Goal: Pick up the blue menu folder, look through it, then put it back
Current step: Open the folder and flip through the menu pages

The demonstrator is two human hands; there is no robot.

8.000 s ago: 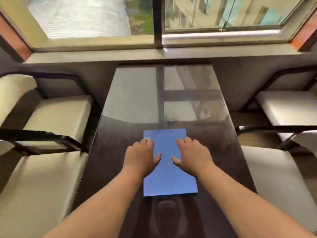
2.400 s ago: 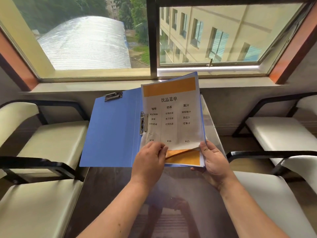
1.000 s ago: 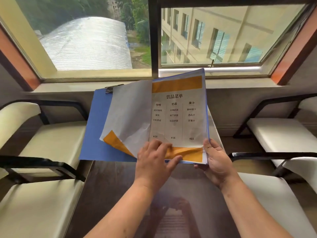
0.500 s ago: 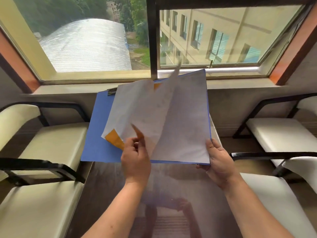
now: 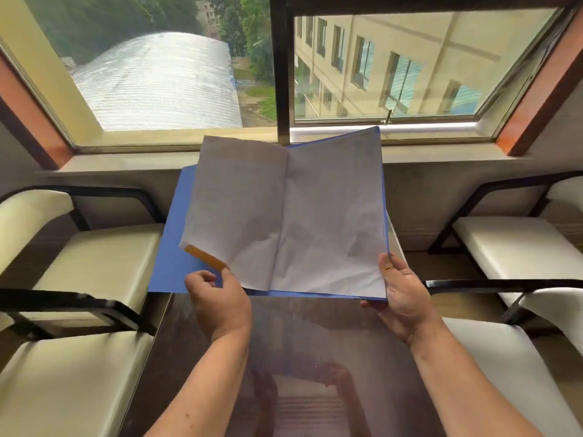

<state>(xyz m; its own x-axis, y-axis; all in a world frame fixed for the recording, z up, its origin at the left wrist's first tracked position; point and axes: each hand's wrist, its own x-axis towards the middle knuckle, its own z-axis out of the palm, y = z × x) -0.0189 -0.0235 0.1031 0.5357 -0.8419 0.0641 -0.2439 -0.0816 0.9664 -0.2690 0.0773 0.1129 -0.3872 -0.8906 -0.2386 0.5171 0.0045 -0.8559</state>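
The blue menu folder (image 5: 172, 263) is open and held up above the dark glossy table (image 5: 303, 357), tilted towards me. White blank page backs (image 5: 284, 216) cover most of it; an orange strip shows at the lower left corner of the turned page. My right hand (image 5: 400, 294) grips the folder's lower right corner, thumb on the page. My left hand (image 5: 217, 294) is at the bottom edge of the left page, thumb and fingers pinching its lower corner. The folder's clip is hidden under the pages.
Cream-cushioned chairs with black arms stand on both sides, the left ones (image 5: 82, 269) and the right ones (image 5: 517, 247). A window sill (image 5: 126, 159) and large window lie behind the table's far end.
The page my left hand was lifting half a second ago has turned over to the left and lies flat. Both visible pages are blank now; the printed menu is out of sight.
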